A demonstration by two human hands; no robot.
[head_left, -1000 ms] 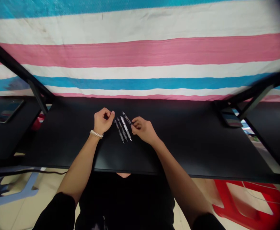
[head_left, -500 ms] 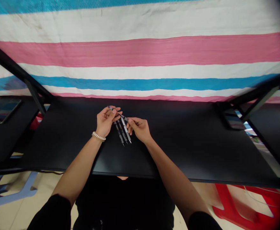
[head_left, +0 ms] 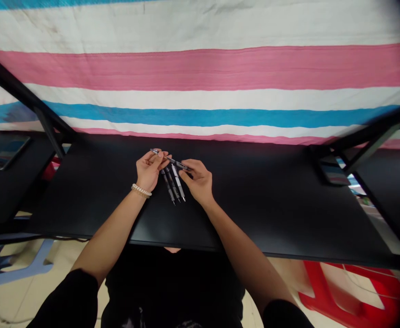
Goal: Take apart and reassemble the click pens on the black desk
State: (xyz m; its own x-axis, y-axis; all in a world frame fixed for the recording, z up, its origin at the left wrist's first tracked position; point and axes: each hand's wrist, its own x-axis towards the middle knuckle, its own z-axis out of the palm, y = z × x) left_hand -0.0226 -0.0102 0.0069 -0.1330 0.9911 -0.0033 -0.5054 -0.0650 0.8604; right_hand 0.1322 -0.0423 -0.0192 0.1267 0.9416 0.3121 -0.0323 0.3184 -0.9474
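Between my hands a slim pen [head_left: 173, 161] is held slantwise, its left end higher. My left hand [head_left: 148, 171], with a pale coiled band on the wrist, pinches the pen's left part between thumb and fingers. The right end sits in the closed fingers of my right hand [head_left: 198, 180]. Just below, three more pens lie side by side on the black table [head_left: 261, 196]: a white and grey pen [head_left: 178, 182] nearest my right hand, a dark pen [head_left: 173, 184] in the middle, and another dark pen [head_left: 168, 187] on the left.
A striped sheet [head_left: 200, 68] hangs behind the table. Black metal braces [head_left: 49, 132] rise at both sides. Dark flat panels lie left and right. A red stool [head_left: 319, 291] and a blue-grey stool [head_left: 32, 269] stand on the floor below.
My right hand has turned and shifted its hold at the pen's right end, thumb now lower and fingers on top. My left hand keeps its pinch. The camera view has shifted slightly.
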